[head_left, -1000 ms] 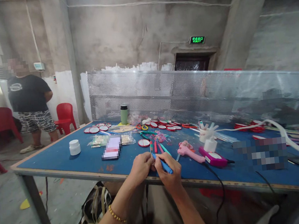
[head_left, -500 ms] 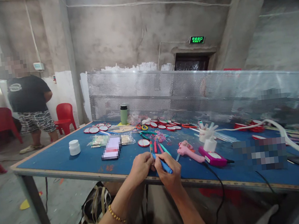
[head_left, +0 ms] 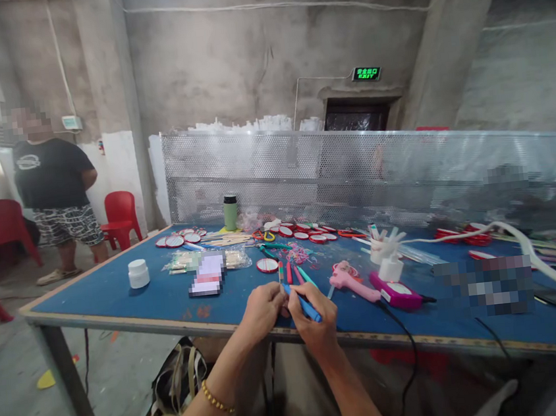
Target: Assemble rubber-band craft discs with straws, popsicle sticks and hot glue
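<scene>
While the right hand (head_left: pixel 314 317) is closed around a blue stick (head_left: pixel 302 304), the stick's upper end is pinched by the fingers of the left hand (head_left: pixel 263 309), both hands meeting just above the near edge of the blue tabletop (head_left: pixel 118 294). Just beyond them, red and green sticks (head_left: pixel 295 274) are laid, with a pink glue gun (head_left: pixel 350 281) to the right.
</scene>
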A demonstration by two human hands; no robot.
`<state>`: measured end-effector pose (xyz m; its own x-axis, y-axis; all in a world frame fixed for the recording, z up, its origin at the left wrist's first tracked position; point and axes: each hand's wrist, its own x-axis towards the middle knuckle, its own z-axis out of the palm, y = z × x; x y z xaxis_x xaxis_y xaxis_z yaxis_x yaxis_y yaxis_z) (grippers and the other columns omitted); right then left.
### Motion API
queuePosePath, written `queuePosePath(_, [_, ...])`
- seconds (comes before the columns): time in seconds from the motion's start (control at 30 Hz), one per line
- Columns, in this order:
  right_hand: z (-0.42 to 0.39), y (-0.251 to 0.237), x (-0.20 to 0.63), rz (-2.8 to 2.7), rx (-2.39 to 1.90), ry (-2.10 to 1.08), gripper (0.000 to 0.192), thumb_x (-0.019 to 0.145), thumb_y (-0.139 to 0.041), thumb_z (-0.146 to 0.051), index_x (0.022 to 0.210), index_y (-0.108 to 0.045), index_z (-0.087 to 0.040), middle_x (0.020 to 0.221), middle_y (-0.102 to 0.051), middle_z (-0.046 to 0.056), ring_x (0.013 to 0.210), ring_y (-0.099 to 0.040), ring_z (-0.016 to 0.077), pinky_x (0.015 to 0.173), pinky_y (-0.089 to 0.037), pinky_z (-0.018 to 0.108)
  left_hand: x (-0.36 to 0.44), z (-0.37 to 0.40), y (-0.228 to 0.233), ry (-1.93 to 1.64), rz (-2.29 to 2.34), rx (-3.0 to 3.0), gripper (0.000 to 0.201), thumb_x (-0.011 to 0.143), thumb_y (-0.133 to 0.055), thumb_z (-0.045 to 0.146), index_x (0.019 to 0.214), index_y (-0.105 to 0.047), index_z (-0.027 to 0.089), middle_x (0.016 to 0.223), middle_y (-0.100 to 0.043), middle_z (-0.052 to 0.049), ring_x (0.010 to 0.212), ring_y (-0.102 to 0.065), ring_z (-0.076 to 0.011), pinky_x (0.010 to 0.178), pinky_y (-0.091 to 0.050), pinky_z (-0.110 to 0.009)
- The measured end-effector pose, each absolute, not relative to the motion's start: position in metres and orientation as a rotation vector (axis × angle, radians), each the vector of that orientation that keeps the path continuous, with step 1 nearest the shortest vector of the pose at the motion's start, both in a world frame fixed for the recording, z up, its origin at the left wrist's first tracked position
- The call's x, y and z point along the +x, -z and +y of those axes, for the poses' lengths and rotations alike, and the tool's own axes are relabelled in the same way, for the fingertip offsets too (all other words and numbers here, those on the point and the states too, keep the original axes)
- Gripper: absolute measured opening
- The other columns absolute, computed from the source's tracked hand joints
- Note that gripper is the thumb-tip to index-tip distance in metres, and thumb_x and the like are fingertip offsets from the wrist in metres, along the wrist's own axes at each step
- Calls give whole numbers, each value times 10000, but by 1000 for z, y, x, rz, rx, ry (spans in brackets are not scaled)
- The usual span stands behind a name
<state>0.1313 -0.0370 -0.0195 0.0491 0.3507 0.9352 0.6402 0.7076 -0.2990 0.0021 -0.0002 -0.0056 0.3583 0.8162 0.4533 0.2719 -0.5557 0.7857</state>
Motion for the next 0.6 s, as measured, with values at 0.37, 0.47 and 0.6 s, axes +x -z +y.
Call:
queuePosePath(0.37, [-39, 19, 132, -1536, -847, 284, 94, 876, -536, -158, 830, -611, -192, 712, -609, 16, 649, -577, 142, 649, -468, 268, 2, -2, 5, -1160, 896, 1993, 306, 855, -439, 325, 596, -502, 176, 562, -571, 28, 563, -518, -119, 558, -331, -217])
queuePosePath(0.47, [-39, 19, 131, -1553, -848, 269, 101, 878, -534, -154, 836, -618, -191, 713, -606, 14, 654, -574, 140, 655, -468, 271, 2, -2, 5, -1168, 916, 2014, 301, 851, -443, 313, 591, -500, 174, 564, -566, 29, 569, -505, -117, 558, -312, -217])
queuePosePath(0.6, [-38, 19, 132, -1582, -831, 262, 90, 873, -545, -149, 850, -622, -189, 722, -612, 17, 671, -586, 145, 668, -471, 277, 2, -1, 5, -1165, 969, 2037, 275, 838, -441, 275, 589, -496, 172, 564, -556, 34, 569, -482, -112, 548, -278, -221])
